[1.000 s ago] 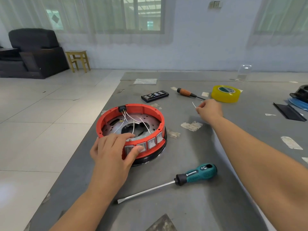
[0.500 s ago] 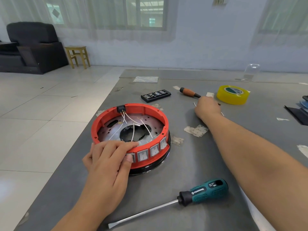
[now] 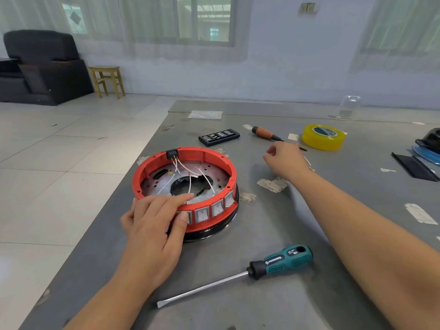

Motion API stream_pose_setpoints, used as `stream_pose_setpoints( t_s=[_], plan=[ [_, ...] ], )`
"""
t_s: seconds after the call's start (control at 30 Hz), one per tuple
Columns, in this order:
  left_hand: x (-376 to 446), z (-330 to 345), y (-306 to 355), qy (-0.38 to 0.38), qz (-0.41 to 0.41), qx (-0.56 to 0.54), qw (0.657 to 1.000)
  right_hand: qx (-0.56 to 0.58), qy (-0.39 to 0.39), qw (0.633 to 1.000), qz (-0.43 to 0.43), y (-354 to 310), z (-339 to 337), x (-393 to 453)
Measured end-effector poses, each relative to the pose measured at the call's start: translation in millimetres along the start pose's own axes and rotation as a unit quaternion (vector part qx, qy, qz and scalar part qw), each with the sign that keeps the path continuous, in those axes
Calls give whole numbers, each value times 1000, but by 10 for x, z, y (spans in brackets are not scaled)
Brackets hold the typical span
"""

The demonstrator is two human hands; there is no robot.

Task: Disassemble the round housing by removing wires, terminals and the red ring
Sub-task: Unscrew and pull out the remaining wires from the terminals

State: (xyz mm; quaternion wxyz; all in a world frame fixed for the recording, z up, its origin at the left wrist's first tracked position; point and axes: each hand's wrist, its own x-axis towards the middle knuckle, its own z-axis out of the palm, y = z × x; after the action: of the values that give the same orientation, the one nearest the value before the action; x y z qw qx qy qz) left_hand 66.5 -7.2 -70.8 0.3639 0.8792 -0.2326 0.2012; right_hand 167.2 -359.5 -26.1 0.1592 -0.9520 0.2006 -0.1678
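The left hand (image 3: 154, 225) grips the near rim of the round red ring (image 3: 214, 154), fingers curled over it. The right hand (image 3: 284, 160) hovers loosely open, holding nothing, over the grey table (image 3: 262, 294) to the right; thin white wires (image 3: 190, 182) cross the perforated metal plate.

Room interior. Pale blue wall (image 3: 285, 67) with a curtained window (image 3: 204, 20) admitting daylight; a second curtained window (image 3: 404, 27) at right. Glossy white tiled floor (image 3: 59, 163). Black armchair (image 3: 40, 65) at far left, a small yellow wooden stool (image 3: 107, 79) just beside it.
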Motion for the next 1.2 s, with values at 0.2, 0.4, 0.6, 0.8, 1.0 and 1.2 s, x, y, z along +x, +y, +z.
stream_pose_setpoints(
  t_s=[0.2,0.4,0.6,0.8,1.0,1.2],
  plan=[
    [0,-7,32,27,-3,-31,999,129,-63,989,-27,-360,-147,-661],
    [-32,-56,21,93,-87,-86,988,183,-159,970,-6,-684,-175,-1170],
    [-14,-88,-12,119,-169,-148,967,238,-177,952,72,-879,-68,-1349],
    [-56,-101,-43,106,-166,-191,962,303,-143,937,101,-896,-83,-1455],
    [-82,-144,108,123,-108,-248,955,431,-106,888,116,-794,-29,-1523],
    [-99,-90,223,126,-179,-378,899,540,-61,830,127,-714,39,-1598]
  ],
)
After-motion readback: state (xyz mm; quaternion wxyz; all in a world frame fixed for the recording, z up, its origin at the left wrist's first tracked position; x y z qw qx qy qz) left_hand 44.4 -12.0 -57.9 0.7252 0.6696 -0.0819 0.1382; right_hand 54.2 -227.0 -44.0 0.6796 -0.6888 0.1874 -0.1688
